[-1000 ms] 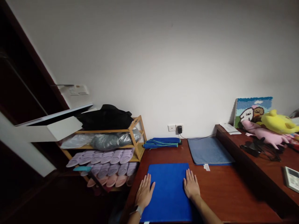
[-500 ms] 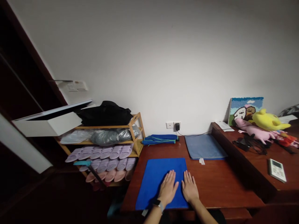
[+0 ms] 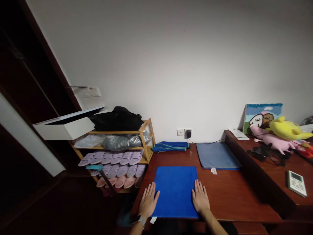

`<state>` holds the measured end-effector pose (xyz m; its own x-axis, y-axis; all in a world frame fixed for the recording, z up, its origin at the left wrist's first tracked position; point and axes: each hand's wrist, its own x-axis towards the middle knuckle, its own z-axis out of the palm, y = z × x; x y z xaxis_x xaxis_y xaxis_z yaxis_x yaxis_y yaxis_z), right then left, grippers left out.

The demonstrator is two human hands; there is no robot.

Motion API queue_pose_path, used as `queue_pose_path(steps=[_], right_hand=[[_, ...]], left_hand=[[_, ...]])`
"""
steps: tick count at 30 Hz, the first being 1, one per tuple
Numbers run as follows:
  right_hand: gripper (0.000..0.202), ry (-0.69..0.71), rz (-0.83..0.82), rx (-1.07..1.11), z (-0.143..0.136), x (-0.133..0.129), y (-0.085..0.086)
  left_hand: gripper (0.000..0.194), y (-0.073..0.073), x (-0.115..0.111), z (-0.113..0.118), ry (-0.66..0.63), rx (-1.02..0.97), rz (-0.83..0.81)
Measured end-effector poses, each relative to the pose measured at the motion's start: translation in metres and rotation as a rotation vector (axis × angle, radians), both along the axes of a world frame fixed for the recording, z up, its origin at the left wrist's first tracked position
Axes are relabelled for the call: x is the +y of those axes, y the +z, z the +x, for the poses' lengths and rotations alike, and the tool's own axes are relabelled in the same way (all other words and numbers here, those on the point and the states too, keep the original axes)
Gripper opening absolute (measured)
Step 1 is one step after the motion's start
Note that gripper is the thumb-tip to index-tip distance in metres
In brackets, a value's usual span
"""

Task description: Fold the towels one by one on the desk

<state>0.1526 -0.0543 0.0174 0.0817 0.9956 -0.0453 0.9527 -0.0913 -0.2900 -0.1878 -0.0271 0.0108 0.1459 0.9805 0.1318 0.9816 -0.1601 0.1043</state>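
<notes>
A bright blue folded cloth (image 3: 175,191) lies flat and square near the front edge of the brown wooden table (image 3: 227,199). My left hand (image 3: 148,199), a watch on its wrist, rests flat along the cloth's left edge, fingers stretched and thumb spread toward the cloth. Along the right edge lies my right hand (image 3: 201,197), also flat with its fingers out. Neither hand grips anything. A small white tag (image 3: 153,220) sticks out at the cloth's front left corner.
Behind lie a folded grey-blue cloth (image 3: 217,155) and a rolled blue cloth (image 3: 171,146) with green edging. A shoe rack (image 3: 144,143) with slippers stands left. On the raised surface at right are plush toys (image 3: 271,138), cables (image 3: 265,153) and a white keypad device (image 3: 296,182).
My left hand has moved left, from the middle of the blue cloth to its left edge. My right hand stays at the right edge. The view has shifted slightly left.
</notes>
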Motion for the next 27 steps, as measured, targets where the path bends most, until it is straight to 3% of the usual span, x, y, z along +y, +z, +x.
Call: queue_pose_path(steps=[4, 8, 11, 16, 19, 22, 24, 27], right_hand=[[0.068, -0.02, -0.017, 0.008, -0.002, -0.003, 0.011], [0.066, -0.019, 0.082, 0.039, -0.006, -0.022, 0.011], [0.067, 0.003, 0.113, 0.07, -0.008, -0.042, 0.001], [0.064, 0.059, 0.036, 0.075, -0.008, -0.055, -0.01], [0.063, 0.087, 0.04, 0.092, -0.007, -0.052, -0.012], [0.063, 0.057, 0.04, 0.094, -0.007, -0.049, -0.014], [0.066, 0.036, 0.048, 0.09, -0.008, -0.047, -0.016], [0.068, 0.02, 0.06, 0.082, -0.009, -0.047, -0.017]], left_hand=[[0.072, 0.002, 0.0, -0.013, 0.007, 0.04, 0.038], [0.067, 0.011, -0.005, 0.009, -0.022, 0.012, 0.218], [0.063, 0.021, -0.021, 0.057, -0.136, -0.046, 0.267], [0.062, 0.029, -0.054, 0.175, -0.516, -0.125, 0.095], [0.059, 0.023, -0.061, 0.205, -0.544, -0.154, 0.03], [0.059, 0.013, -0.054, 0.181, -0.523, -0.116, 0.009], [0.06, 0.008, -0.048, 0.143, -0.461, -0.08, 0.008], [0.06, 0.006, -0.042, 0.075, -0.252, -0.034, -0.02]])
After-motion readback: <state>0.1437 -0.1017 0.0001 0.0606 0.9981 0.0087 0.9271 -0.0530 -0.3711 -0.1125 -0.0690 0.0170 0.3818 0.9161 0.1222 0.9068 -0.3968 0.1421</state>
